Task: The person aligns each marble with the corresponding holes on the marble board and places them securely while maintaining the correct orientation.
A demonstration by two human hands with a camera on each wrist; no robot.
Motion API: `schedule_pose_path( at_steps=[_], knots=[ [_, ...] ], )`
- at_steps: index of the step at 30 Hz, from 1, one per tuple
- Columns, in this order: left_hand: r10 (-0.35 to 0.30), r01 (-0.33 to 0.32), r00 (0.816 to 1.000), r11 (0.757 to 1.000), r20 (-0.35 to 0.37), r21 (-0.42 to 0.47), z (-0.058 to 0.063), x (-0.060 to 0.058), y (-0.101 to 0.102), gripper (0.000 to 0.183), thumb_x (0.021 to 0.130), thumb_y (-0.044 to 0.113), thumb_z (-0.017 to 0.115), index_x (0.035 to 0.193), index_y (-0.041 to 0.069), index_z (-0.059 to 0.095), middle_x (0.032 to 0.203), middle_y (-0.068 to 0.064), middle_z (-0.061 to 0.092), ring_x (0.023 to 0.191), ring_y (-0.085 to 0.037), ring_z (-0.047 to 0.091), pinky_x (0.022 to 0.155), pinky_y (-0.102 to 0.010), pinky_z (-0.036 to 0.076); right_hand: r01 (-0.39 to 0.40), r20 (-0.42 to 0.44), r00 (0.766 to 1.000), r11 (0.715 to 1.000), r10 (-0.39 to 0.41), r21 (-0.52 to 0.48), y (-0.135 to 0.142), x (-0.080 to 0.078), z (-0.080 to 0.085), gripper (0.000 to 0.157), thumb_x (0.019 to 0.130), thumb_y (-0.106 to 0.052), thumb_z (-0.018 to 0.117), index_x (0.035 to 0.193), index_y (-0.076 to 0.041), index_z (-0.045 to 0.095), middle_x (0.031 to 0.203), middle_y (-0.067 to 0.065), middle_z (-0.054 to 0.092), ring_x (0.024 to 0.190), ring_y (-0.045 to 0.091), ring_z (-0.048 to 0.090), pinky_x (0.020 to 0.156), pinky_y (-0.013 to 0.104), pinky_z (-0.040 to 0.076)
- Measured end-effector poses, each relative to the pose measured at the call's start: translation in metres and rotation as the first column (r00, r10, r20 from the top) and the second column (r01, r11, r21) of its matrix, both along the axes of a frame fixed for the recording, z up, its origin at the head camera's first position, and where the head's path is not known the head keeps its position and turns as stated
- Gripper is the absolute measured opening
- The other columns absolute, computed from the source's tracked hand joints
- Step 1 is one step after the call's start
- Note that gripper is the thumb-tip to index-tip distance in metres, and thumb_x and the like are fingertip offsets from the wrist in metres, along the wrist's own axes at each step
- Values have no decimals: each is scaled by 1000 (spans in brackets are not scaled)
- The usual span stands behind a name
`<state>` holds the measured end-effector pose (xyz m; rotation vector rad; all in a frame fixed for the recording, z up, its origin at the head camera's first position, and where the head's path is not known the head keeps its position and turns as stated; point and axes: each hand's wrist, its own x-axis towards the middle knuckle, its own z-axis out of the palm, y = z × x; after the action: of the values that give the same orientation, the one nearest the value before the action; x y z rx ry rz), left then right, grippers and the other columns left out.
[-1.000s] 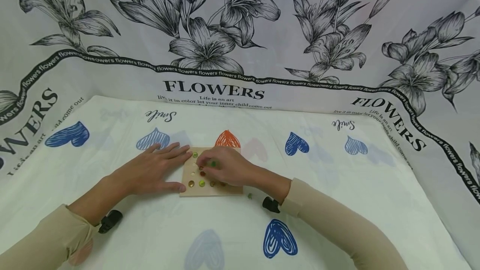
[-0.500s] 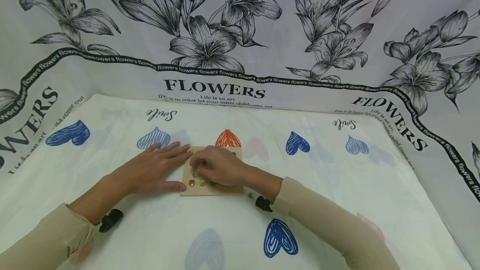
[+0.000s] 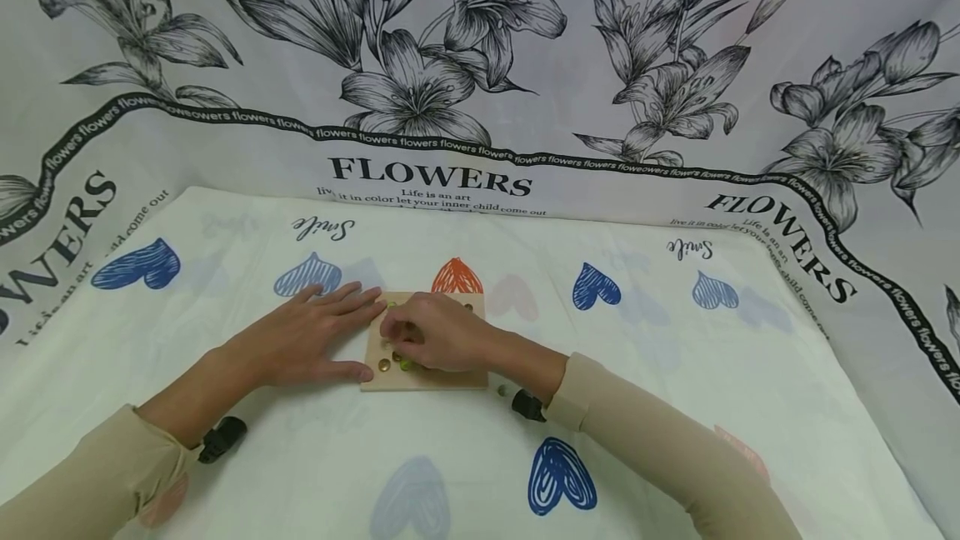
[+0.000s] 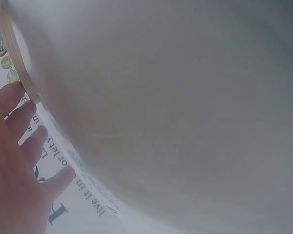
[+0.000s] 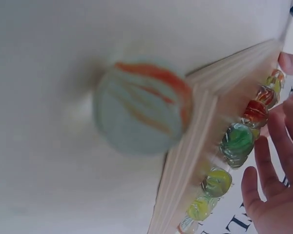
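My left hand (image 3: 307, 340) lies flat with its fingers spread, its fingertips and thumb against the left edge of a square wooden board (image 3: 450, 380). Over the board, my right hand (image 3: 442, 332) curls index finger and thumb together in a pinch on a marble, mostly hidden by the fingers. Several glass marbles sit along the board, among them a brown one (image 3: 385, 365) near the front left corner. The right wrist view shows a green-swirled marble (image 5: 239, 141), a red one (image 5: 256, 112) and a yellow one (image 5: 217, 181) in a line beside my right hand's fingers.
A loose marble with orange streaks (image 5: 142, 108) lies on the white cloth, beside the board's front right corner. Printed hearts cover the cloth (image 3: 645, 407). A flowered curtain (image 3: 570, 90) rises behind it. Black wrist cameras hang under both forearms.
My right hand has moved slightly left and lower over the board, and its fingers now hide the left middle part. My left hand has stayed in place.
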<state>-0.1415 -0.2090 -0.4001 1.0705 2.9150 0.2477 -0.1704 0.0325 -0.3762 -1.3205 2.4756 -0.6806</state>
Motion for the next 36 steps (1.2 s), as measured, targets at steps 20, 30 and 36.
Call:
schedule_pose_path(
  at_steps=[20, 30, 36],
  knots=[
    [6, -6, 1000, 1000, 9, 1, 0, 0, -1, 92, 84, 78, 52, 152, 17, 43, 158, -3, 39, 143, -35, 37, 107, -70, 30, -35, -57, 998, 999, 37, 40, -5, 1, -4, 15, 93, -14, 70, 108, -17, 73, 94, -15, 68, 99, 3, 55, 95, 18, 41],
    [12, -12, 1000, 1000, 15, -1, -1, 0, 0, 92, 84, 79, 51, 152, 17, 45, 158, -3, 38, 143, -35, 37, 107, -69, 30, -8, -160, 987, 999, 13, 34, -10, 1, -6, 15, 96, -16, 66, 108, -18, 74, 98, -13, 69, 104, 7, 59, 95, 22, 43],
    [17, -17, 1000, 1000, 17, -10, -1, -1, 0, 92, 83, 80, 51, 151, 18, 45, 158, -4, 38, 143, -35, 37, 108, -69, 29, 28, -156, 987, 999, -21, 43, -8, -1, -4, 18, 95, -19, 67, 112, -18, 73, 106, -11, 70, 108, 7, 59, 99, 23, 42]
  ],
)
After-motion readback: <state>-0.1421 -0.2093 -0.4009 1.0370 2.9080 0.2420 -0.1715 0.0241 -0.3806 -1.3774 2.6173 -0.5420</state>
